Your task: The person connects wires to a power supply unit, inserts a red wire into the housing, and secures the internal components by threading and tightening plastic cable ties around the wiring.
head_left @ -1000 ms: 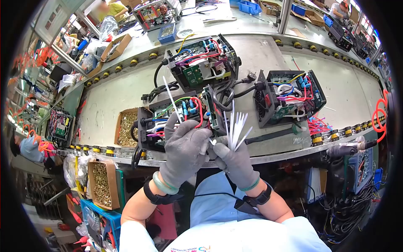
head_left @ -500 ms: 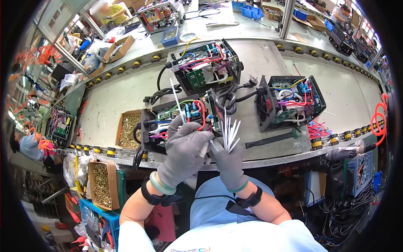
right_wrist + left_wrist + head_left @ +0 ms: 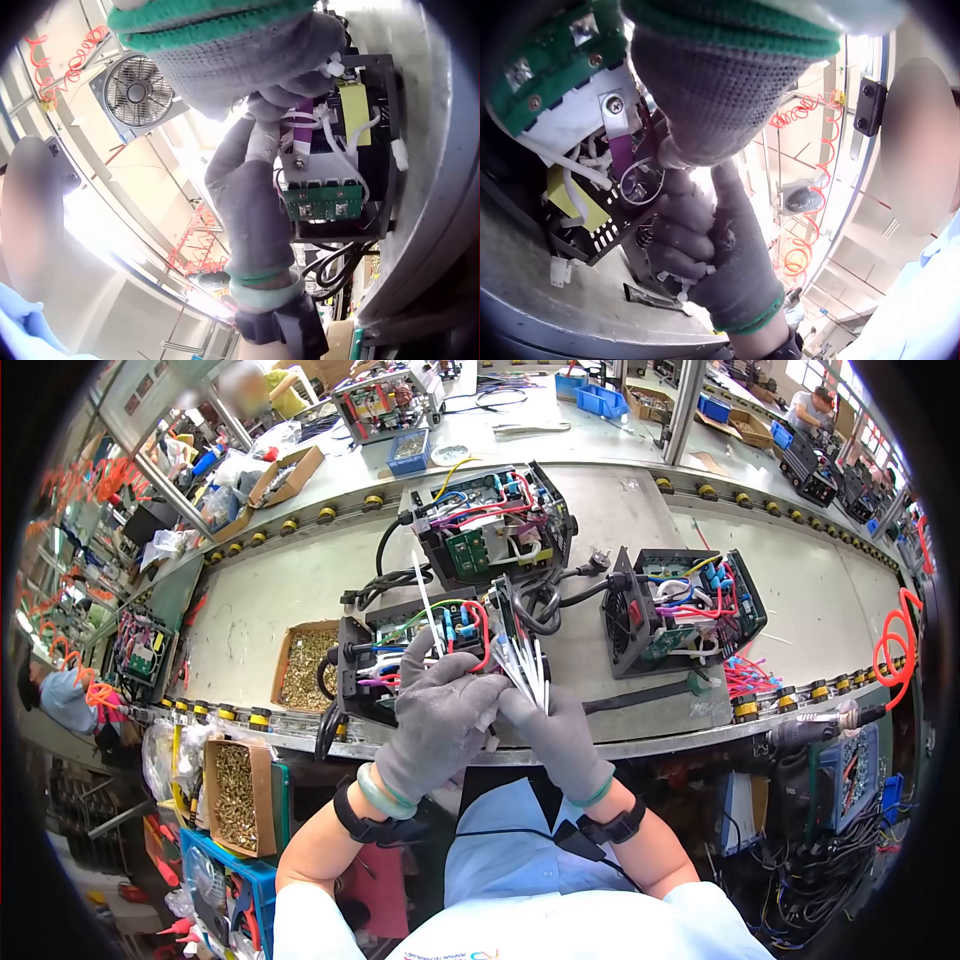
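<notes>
My gloved left hand is at the front of the nearest open electronics unit, its fingertips pinching a white cable tie whose long tail points up past the fingers. That tie forms a loop beside a purple strip inside the unit. Against the left fingertips works my gloved right hand, its fingers curled round a bunch of white cable ties. In the left wrist view, small tie heads poke out below the right hand's fingers. The exact grip at the meeting fingertips is hidden.
Two similar units stand behind and to the right, with black power cords between them. A carton of small brass parts lies left. Red-and-blue wires and a power screwdriver are by the right front edge.
The bunch of cable ties has swung from upright to leaning left as the right hand turned toward the left hand. The left hand stays nearly in place, with its tie still upright.
</notes>
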Action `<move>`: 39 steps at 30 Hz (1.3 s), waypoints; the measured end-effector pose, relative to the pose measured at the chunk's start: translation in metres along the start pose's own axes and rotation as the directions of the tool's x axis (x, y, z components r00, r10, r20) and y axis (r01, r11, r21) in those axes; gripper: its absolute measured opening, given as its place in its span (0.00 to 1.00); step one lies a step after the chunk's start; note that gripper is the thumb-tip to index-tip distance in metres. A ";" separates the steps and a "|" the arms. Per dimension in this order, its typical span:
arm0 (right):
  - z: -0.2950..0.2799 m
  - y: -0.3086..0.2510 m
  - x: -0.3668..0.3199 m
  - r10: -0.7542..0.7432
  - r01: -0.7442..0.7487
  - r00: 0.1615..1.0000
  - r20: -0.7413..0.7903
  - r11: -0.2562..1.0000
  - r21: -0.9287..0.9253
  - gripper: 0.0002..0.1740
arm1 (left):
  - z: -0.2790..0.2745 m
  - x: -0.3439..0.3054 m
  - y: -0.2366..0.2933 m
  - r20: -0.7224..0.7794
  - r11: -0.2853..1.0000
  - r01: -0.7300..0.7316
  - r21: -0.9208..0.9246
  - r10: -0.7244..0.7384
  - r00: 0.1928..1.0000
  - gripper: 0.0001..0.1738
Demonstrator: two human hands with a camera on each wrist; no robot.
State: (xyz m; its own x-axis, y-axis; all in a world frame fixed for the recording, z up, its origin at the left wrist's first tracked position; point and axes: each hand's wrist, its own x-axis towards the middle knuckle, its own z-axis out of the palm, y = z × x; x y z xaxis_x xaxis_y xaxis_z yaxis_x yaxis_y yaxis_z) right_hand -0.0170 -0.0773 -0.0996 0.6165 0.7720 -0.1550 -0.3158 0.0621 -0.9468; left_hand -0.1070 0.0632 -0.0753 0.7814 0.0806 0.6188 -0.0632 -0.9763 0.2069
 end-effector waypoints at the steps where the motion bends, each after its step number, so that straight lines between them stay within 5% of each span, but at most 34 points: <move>1: 0.000 0.005 0.002 -0.003 0.003 1.000 0.005 1.000 0.001 0.16 | 0.000 0.001 0.000 -0.002 1.000 0.000 0.005 0.000 1.000 0.09; 9: -0.019 -0.016 -0.066 0.072 -0.102 0.992 0.104 0.944 0.315 0.08 | 0.009 0.001 0.004 0.044 0.976 -0.014 0.218 0.005 0.999 0.10; 15: -0.053 -0.005 -0.081 0.151 -0.163 0.981 0.120 0.982 0.100 0.10 | 0.021 -0.004 0.005 -0.052 0.972 0.027 0.235 -0.016 0.999 0.09; 19: -0.076 -0.005 -0.080 0.076 -0.073 0.996 -0.050 0.996 0.048 0.15 | -0.011 -0.016 0.031 -0.164 0.977 -0.014 0.214 0.050 0.985 0.19; 21: -0.085 -0.008 -0.086 0.189 -0.178 0.981 -0.038 0.965 0.191 0.14 | -0.017 -0.033 0.049 -0.170 0.999 0.011 -0.045 -0.018 0.985 0.23; 22: -0.086 -0.002 -0.088 0.201 -0.189 0.979 -0.039 0.959 0.210 0.13 | -0.009 -0.042 0.059 -0.099 0.932 0.122 -0.341 -0.165 0.981 0.20; 23: -0.085 0.000 -0.088 0.198 -0.183 0.979 -0.051 0.961 0.209 0.13 | -0.005 -0.040 0.063 0.088 0.872 0.195 -0.450 -0.174 0.981 0.17; 25: -0.080 0.003 -0.086 0.199 -0.195 0.980 -0.001 0.960 0.203 0.13 | 0.017 -0.046 0.076 0.457 0.418 0.568 -0.709 -0.340 0.822 0.15; 26: -0.079 0.005 -0.086 0.199 -0.195 0.980 -0.005 0.964 0.183 0.14 | 0.021 -0.040 0.082 0.448 0.417 0.562 -0.714 -0.344 0.825 0.15; 28: -0.079 0.004 -0.090 0.187 -0.181 0.982 -0.027 0.971 0.159 0.14 | 0.024 -0.022 0.092 0.610 -0.015 0.661 -0.750 -0.400 0.684 0.17; 31: -0.082 0.004 -0.097 0.168 -0.161 0.984 -0.057 0.980 0.116 0.14 | 0.026 0.002 0.098 0.540 -0.136 0.551 -0.824 -0.485 0.688 0.17; 36: -0.089 0.010 -0.108 0.211 -0.215 0.976 0.053 0.974 0.071 0.15 | 0.024 0.001 0.091 0.550 0.016 0.631 -0.776 -0.475 0.687 0.06; 37: -0.090 0.011 -0.108 0.226 -0.231 0.971 0.080 0.971 0.062 0.15 | 0.025 -0.005 0.088 0.438 0.215 0.576 -0.789 -0.460 0.772 0.06; 39: -0.103 0.019 -0.106 0.290 -0.296 0.946 0.146 0.955 0.016 0.15 | 0.014 -0.019 0.085 0.472 0.294 0.661 -0.690 -0.509 0.719 0.04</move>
State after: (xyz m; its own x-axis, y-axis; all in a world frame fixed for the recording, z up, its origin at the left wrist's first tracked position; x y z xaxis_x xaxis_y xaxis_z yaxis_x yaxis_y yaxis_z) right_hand -0.0139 -0.2236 -0.1299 0.3862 0.8403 -0.3805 -0.4956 -0.1589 -0.8539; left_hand -0.1181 -0.0240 -0.0800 0.8875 0.4605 -0.0179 0.0695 -0.0953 0.9930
